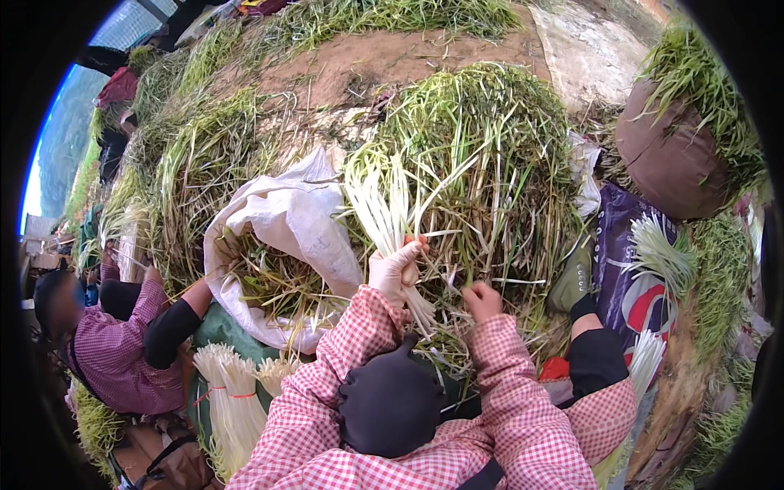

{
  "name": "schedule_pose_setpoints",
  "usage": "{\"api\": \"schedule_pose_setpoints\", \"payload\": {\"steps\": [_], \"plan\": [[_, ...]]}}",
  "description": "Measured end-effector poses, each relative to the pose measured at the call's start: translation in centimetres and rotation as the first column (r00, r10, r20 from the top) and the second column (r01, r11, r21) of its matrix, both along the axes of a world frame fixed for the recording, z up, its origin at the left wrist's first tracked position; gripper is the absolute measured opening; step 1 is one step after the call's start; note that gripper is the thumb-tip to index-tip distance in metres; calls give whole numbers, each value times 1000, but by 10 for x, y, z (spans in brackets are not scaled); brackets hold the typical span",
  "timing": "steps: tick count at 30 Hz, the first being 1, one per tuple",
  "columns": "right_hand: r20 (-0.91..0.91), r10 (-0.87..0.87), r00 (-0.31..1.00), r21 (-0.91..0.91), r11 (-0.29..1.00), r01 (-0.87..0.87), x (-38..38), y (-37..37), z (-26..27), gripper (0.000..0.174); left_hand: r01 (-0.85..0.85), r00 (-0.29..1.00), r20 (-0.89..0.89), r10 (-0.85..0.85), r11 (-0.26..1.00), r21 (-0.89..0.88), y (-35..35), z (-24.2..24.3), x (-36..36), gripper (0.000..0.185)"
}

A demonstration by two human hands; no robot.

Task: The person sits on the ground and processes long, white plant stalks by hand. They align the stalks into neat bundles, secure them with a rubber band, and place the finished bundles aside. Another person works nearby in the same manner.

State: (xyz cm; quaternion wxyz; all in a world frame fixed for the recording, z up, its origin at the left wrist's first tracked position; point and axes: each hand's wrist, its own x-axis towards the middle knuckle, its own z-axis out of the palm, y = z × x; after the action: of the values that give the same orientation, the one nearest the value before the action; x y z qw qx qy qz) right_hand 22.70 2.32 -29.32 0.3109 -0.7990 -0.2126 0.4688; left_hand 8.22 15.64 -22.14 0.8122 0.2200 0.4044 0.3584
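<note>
My left hand [395,272], in a pale thin glove, grips a bunch of blanched chive-like stalks [383,214]. Their white lengths fan out above the fist, and the cut ends stick out below it. Lower and to the right, my bare right hand [482,301] is curled, with a thin green leaf [470,269] at its fingertips. Directly behind both hands rises a large heap of green and straw-coloured leaves [478,141]. Loose trimmings lie under my hands.
A white woven sack [288,208] gapes at left, holding trimmings. Bundles of pale stalks tied with red bands [229,404] stand beside my left arm. A purple printed sack [618,245] and a loose bunch [661,251] lie right. Another person [116,343] sits at left.
</note>
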Motion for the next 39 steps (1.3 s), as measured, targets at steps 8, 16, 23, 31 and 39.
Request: {"api": "schedule_pose_setpoints", "payload": {"steps": [8,16,23,31,39], "plan": [[56,-130,990,309,945,107,25,17,68,27,116,987,-109,-115,993,2,-9,0,-1,15],[-441,-84,893,571,741,352,-17,67,72,15,180,953,-243,-183,983,-35,-15,-5,0,13],[-300,-139,944,571,767,294,10,64,65,15,-109,985,-110,132,976,190,-12,-18,-9,14],[-378,32,925,510,841,180,-17,63,60,12,102,993,-67,-94,987,126,-20,-10,1,24],[-625,-111,772,447,760,471,-29,56,50,12,48,996,-71,-47,999,14,-21,-5,4,18]]}}
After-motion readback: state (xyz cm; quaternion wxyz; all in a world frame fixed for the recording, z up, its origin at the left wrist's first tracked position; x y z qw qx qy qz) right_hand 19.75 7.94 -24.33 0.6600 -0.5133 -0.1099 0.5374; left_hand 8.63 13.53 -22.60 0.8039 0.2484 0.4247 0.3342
